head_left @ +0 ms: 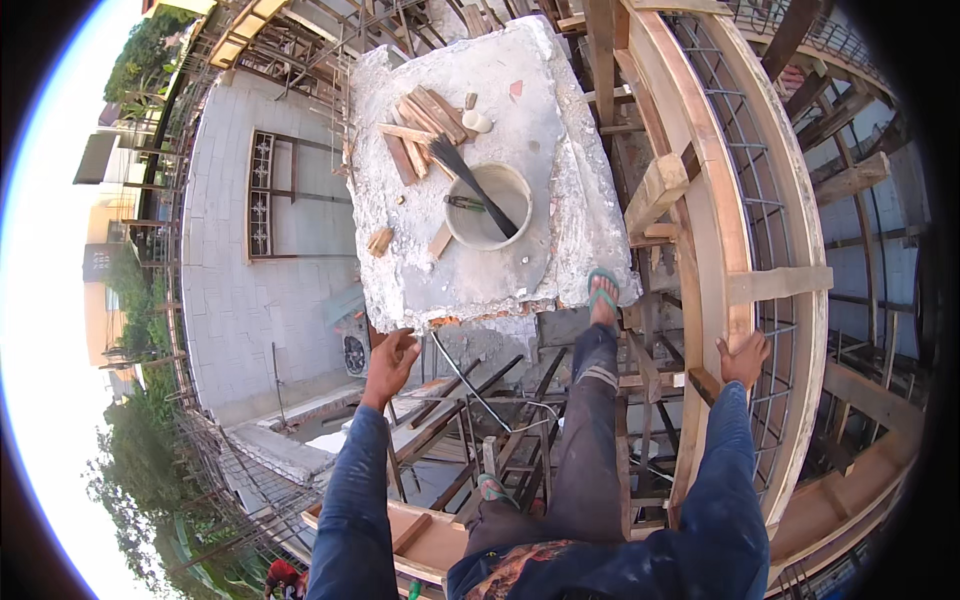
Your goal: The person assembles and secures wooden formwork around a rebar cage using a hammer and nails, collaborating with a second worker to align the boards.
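Observation:
My left hand (391,366) is raised beside the near left corner of a rough concrete slab (420,270). Its fingers are loosely bent and apart, with nothing visible in them. My right hand (744,358) grips the top edge of a wooden formwork board (738,240), fingers bent over it. On the slab stands a pale round bucket (467,228). A bundle of thin dark strands (480,190) and pincers (466,203) with dark green handles lean in it. My right foot (603,288), in a teal flip-flop, rests on the slab's near right edge.
Wood offcuts (425,120) and a white cup-like object (477,122) lie beyond the bucket. A rebar cage (735,110) runs inside the formwork. Below me are crossing timbers (530,420) over a drop; my left foot (495,490) is lower down. A block wall (225,270) stands left.

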Demonstrator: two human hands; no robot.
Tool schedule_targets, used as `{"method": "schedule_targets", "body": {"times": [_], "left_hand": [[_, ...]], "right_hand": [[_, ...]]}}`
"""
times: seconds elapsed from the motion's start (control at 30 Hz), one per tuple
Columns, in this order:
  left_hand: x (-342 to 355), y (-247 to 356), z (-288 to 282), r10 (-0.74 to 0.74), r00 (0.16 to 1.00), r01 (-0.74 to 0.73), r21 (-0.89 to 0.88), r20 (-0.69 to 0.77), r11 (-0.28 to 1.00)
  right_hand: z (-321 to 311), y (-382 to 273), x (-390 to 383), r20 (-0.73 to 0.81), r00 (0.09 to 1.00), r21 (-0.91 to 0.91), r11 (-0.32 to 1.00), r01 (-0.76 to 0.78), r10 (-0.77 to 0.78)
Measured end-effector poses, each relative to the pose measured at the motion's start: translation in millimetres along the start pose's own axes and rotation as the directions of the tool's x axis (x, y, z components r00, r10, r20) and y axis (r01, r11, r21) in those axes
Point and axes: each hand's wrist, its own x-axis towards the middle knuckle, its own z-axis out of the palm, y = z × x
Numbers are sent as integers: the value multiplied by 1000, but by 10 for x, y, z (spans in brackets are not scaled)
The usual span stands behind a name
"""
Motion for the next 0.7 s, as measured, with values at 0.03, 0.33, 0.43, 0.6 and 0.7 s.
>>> {"method": "schedule_targets", "body": {"times": [0.03, 0.33, 0.43, 0.6, 0.7], "left_hand": [[252, -85, 117, -4, 1000, 3, -29, -12, 1000], [3374, -746, 1965, -178, 983, 151, -390, -34, 908], [4016, -1094, 2316, -339, 940, 278, -482, -41, 831], [4970, -1369, 2513, -524, 851, 424, -550, -29, 719], [5460, -1116, 2653, -554, 814, 358, -602, -174, 714]], "right_hand": [[89, -81, -8, 30, 999, 1, 1000, 13, -13], [309, 291, 54, 62, 998, -66, 998, -11, 15], [322, 315, 31, 116, 992, -48, 998, -52, 57], [432, 473, 65, 96, 995, -138, 989, 55, -42], [261, 560, 26, 122, 992, -224, 974, -8, 36]]}}
